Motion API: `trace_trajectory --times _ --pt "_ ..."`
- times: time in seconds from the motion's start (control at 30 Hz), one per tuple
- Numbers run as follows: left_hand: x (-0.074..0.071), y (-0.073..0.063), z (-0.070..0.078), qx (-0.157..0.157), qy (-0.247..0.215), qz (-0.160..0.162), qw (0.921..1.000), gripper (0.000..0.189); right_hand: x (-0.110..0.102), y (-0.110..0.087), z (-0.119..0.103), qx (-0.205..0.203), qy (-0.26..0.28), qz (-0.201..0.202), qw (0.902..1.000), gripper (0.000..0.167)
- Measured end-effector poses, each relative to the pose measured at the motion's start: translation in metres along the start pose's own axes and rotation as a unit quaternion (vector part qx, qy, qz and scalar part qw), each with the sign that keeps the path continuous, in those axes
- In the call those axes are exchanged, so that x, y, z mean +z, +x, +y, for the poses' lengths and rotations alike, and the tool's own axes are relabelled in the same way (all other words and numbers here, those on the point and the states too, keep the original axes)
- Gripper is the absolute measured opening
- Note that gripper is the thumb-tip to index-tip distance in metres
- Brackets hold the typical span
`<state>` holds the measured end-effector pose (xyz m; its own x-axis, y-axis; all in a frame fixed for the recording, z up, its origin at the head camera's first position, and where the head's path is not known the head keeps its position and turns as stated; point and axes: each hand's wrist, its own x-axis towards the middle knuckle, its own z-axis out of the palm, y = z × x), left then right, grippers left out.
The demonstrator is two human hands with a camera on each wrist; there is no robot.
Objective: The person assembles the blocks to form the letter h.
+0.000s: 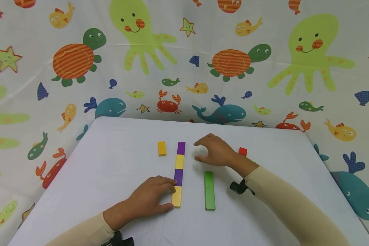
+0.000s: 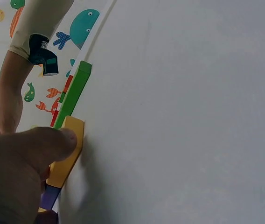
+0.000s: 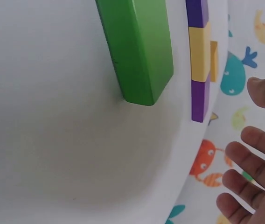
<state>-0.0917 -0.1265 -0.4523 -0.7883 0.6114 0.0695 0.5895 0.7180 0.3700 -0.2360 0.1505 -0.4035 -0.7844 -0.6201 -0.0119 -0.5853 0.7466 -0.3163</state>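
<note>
A straight row of yellow and purple blocks, with a purple block (image 1: 181, 148) at the far end, stands on the table. My left hand (image 1: 149, 198) is at its near end, the thumb by the near yellow block (image 1: 177, 198) and the fingertips at the joint with the near purple block (image 1: 178, 177). In the left wrist view the thumb overlaps that yellow block's side. My right hand (image 1: 216, 150) hovers right of the row's far end, fingers spread and holding nothing. Two green blocks (image 1: 209, 191) lie end to end right of the row.
A single orange-yellow block (image 1: 162, 148) lies left of the row's far end. A red block (image 1: 242, 151) shows behind the right wrist, with a sliver of green beside it, mostly covered by the arm. A cloth printed with sea animals hangs behind the white table (image 1: 126, 143).
</note>
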Motion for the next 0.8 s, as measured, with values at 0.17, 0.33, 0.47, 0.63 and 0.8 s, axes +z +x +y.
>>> trace_trajectory --times 0.17,0.33,0.47,0.63,0.8 --pt "0.0 -0.001 0.0 0.0 -0.001 0.001 1.0 0.035 0.001 0.011 -0.001 0.011 -0.004 0.001 0.9999 0.057" --pt "0.0 -0.001 0.001 0.0 -0.001 0.002 1.0 0.036 0.004 0.023 -0.004 0.02 -0.006 0.0 0.9998 0.057" --pt "0.0 -0.001 0.002 -0.003 0.0 0.001 1.0 0.036 0.006 0.032 -0.007 0.021 -0.007 -0.004 0.9997 0.056" --pt "0.0 -0.002 0.001 0.007 0.0 0.009 0.9999 0.036 0.009 0.041 -0.012 0.021 -0.01 -0.007 0.9997 0.055" --pt "0.001 -0.003 0.0 0.016 0.003 0.023 0.9996 0.035 0.014 0.051 -0.02 0.021 -0.018 -0.012 0.9995 0.054"
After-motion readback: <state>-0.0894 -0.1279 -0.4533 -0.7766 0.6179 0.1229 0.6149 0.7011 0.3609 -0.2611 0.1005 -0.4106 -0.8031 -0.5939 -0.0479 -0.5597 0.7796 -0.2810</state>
